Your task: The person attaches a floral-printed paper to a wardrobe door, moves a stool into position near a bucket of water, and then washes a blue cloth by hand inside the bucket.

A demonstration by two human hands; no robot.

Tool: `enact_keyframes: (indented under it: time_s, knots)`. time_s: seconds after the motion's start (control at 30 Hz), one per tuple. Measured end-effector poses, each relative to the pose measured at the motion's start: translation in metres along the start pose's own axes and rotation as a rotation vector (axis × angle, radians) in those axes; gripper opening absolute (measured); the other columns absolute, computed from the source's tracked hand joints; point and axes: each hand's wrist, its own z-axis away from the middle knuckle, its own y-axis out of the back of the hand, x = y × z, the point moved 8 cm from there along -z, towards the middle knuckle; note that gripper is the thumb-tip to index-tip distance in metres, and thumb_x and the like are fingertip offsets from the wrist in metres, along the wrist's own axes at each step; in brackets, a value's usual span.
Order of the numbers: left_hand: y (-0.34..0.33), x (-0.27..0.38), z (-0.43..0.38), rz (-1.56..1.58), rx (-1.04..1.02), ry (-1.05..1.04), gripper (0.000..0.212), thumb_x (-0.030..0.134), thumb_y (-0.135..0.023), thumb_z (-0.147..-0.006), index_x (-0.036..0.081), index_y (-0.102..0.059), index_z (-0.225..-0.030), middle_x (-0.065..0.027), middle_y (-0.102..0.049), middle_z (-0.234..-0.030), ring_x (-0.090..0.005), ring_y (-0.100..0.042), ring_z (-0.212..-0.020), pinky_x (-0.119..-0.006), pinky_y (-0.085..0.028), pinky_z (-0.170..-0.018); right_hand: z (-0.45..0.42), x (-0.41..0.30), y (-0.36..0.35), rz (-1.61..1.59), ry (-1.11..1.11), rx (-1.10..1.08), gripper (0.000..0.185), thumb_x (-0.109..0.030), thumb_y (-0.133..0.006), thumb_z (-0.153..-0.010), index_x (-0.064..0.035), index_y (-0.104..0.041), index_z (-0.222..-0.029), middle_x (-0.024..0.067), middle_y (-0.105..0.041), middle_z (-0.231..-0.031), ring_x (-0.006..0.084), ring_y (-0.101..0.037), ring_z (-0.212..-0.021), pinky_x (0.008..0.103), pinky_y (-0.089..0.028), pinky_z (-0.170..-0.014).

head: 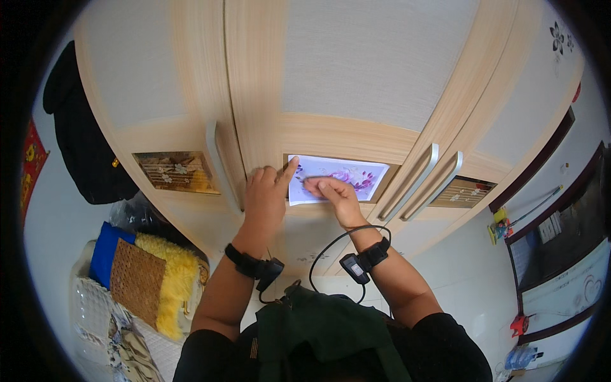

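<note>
A printed sheet with purple and pink flowers point(353, 176) lies flat over the recessed middle panel of a wooden wardrobe door point(348, 131). Its lower left edge stands slightly off the surface. The extended index finger of my left hand point(268, 203) presses at the sheet's upper left corner, while the other fingers rest against the door frame. My right hand point(336, 196) is over the sheet's lower middle, fingers drawn together and blurred, pointing left. Whether something small is inside them is hidden. Both wrists wear black strapped devices, and a cable point(317, 260) loops at the right one.
Metal door handles point(417, 184) flank the middle panel on the right, with another handle point(222, 167) on the left. At lower left, a bed point(90, 296) carries a yellow fluffy cushion point(179, 286) and a brown woven mat point(136, 277). Black clothing point(86, 143) hangs beside the wardrobe.
</note>
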Motion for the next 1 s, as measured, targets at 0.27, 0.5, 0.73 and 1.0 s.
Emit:
enact_keyframes:
  time_s: [0.27,0.5,0.73,1.0]
  knots:
    - [0.013,-0.01,-0.006,0.023,0.072,-0.091,0.056,0.001,-0.052,-0.073,0.023,-0.055,-0.124,-0.0055,-0.037,-0.073,-0.024,-0.043,-0.073,-0.035,-0.037,-0.065,-0.024,0.008,-0.031,-0.102,0.064,-0.014,0.03,-0.017,-0.047,-0.093,0.0046,-0.058,-0.11,0.0134,-0.062,-0.105,0.0176,-0.059,-0.098,0.0295,-0.044,-0.089]
    - [0.014,-0.006,-0.001,-0.032,0.118,-0.082,0.052,0.006,-0.051,-0.075,0.024,-0.055,-0.124,-0.0052,-0.036,-0.073,-0.0236,-0.042,-0.072,-0.035,-0.034,-0.063,-0.012,0.052,-0.029,-0.076,-0.03,0.016,0.029,-0.017,-0.048,-0.093,0.0049,-0.059,-0.109,0.0122,-0.064,-0.102,0.0165,-0.06,-0.096,0.0274,-0.044,-0.088]
    - [0.015,-0.008,-0.002,-0.032,0.065,-0.072,0.059,0.003,-0.05,-0.074,0.025,-0.051,-0.128,-0.0048,-0.038,-0.074,-0.0233,-0.042,-0.073,-0.035,-0.034,-0.067,0.002,0.105,-0.009,0.124,-0.147,0.092,0.027,-0.02,-0.049,-0.094,0.0007,-0.061,-0.107,0.0056,-0.065,-0.09,0.0099,-0.058,-0.074,0.0224,-0.047,-0.069]
    - [0.017,-0.011,0.0,0.02,0.081,-0.07,0.06,0.0,-0.048,-0.074,0.026,-0.051,-0.128,-0.0047,-0.039,-0.076,-0.0229,-0.042,-0.075,-0.035,-0.033,-0.069,-0.004,0.041,-0.036,0.277,-0.069,0.027,0.026,-0.019,-0.046,-0.095,-0.0068,-0.058,-0.114,-0.0005,-0.054,-0.066,0.0051,-0.045,-0.05,0.0177,-0.037,-0.046]
